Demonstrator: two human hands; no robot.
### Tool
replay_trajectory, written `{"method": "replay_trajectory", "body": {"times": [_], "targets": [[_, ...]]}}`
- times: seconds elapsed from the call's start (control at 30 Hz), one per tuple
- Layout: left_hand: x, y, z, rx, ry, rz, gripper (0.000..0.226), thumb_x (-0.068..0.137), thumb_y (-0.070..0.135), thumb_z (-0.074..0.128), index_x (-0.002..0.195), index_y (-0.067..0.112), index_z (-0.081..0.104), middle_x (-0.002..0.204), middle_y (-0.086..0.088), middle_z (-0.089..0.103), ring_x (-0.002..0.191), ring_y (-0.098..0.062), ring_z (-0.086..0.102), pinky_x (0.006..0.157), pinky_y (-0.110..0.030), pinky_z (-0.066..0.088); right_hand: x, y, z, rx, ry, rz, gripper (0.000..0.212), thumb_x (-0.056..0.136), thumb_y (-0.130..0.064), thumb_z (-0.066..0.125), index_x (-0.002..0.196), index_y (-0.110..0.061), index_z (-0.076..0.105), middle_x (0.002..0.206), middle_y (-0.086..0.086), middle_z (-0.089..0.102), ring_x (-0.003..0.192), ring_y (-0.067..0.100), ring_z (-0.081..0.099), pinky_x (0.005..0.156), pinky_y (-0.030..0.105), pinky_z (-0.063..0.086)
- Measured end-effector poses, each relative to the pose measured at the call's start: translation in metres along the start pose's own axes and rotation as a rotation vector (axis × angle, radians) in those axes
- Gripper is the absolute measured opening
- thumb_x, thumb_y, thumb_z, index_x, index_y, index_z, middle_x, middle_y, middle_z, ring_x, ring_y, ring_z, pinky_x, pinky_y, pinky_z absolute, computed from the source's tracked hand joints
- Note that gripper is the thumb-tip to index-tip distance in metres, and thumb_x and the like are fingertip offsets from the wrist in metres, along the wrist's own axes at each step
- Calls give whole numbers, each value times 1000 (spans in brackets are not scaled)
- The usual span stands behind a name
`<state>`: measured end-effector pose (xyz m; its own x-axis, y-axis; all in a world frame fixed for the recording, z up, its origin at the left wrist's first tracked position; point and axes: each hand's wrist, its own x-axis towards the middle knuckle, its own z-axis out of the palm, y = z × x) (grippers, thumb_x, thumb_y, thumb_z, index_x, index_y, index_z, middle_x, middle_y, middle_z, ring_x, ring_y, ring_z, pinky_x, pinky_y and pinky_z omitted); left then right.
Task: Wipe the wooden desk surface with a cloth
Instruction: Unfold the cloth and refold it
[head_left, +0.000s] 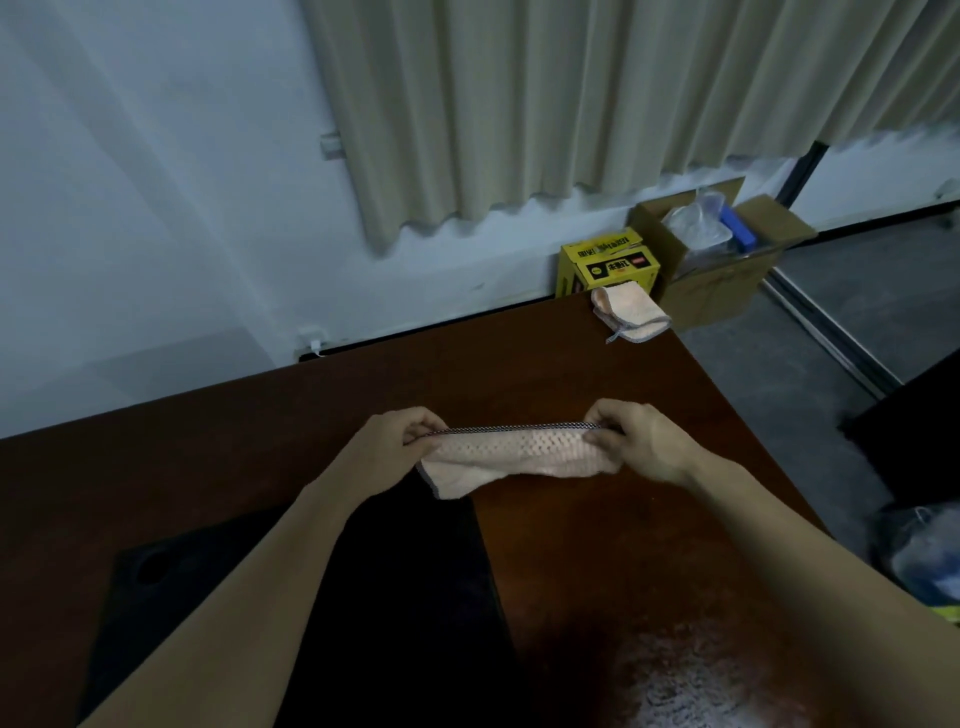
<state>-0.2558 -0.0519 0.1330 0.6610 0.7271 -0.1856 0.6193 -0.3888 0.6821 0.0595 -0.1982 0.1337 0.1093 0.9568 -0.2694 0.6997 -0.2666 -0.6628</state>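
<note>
Where the frame ends at the bottom, both forearms and the near part of the desk (597, 545) are cut off, and a dark mat (395, 613) under the left arm is too dim to make out in detail. Most fingertips are hidden behind fabric or curled out of view, and the 2 boxes by the wall are blurred, their contents unclear. Curled at the cloth's left end, the left hand (392, 441) pinches the cloth (511, 454) by its dark-stitched top edge. At the other end the right hand (636, 439) does the same, thumb and fingers closed on the fabric. Between the 2 hands the cloth is stretched level above the desk, its peach waffle face toward the camera, its lower left corner sagging down over the mat's edge. Whether that corner touches the surface cannot be told. Well apart from the hands, a second cloth (628, 314) of the same kind lies folded at the desk's far right corner, partly overhanging it, in front of a yellow box (608, 265) and an open carton (722, 254) on the floor.
</note>
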Motion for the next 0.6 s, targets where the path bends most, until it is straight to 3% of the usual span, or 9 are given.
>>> {"method": "replay_trajectory", "body": {"times": [0.1, 0.23, 0.33, 0.47, 0.6], "targets": [[1, -8, 1, -77, -70, -71, 11, 99, 26, 64, 99, 36, 68, 99, 19, 70, 90, 13, 63, 78, -15, 44, -1, 4, 4, 64, -66, 19, 4, 99, -27, 66, 96, -25, 67, 87, -1, 72, 76, 8, 66, 68, 27, 49], [11, -24, 10, -175, -110, -140, 8, 99, 30, 64, 101, 30, 71, 98, 13, 73, 88, 5, 67, 83, -22, 49, 12, 16, 15, 118, -109, 79, 6, 98, -26, 68, 95, -22, 70, 86, -6, 71, 75, -2, 65, 67, 16, 47], [23, -40, 25, -151, -141, -184, 6, 100, 31, 63, 101, 33, 69, 99, 14, 72, 89, 3, 67, 84, -25, 48, 31, 33, 30, 73, -130, 118, 6, 99, -25, 67, 96, -21, 71, 92, -5, 71, 84, 5, 67, 72, 21, 50], [40, -63, 47, -111, -83, -205, 11, 101, 24, 61, 105, 30, 69, 109, 15, 68, 108, -3, 61, 97, -29, 45, 59, 49, 46, -10, -112, 134, 10, 101, -20, 63, 93, -25, 66, 96, -3, 70, 88, 12, 67, 74, 26, 52], [46, -80, 69, -16, 12, -149, 14, 100, 23, 61, 103, 28, 74, 108, 13, 65, 103, -5, 58, 92, -27, 45, 70, 59, 66, -98, -20, 116, 7, 99, -19, 64, 97, -25, 66, 101, -7, 61, 90, 13, 61, 79, 30, 52]]}}
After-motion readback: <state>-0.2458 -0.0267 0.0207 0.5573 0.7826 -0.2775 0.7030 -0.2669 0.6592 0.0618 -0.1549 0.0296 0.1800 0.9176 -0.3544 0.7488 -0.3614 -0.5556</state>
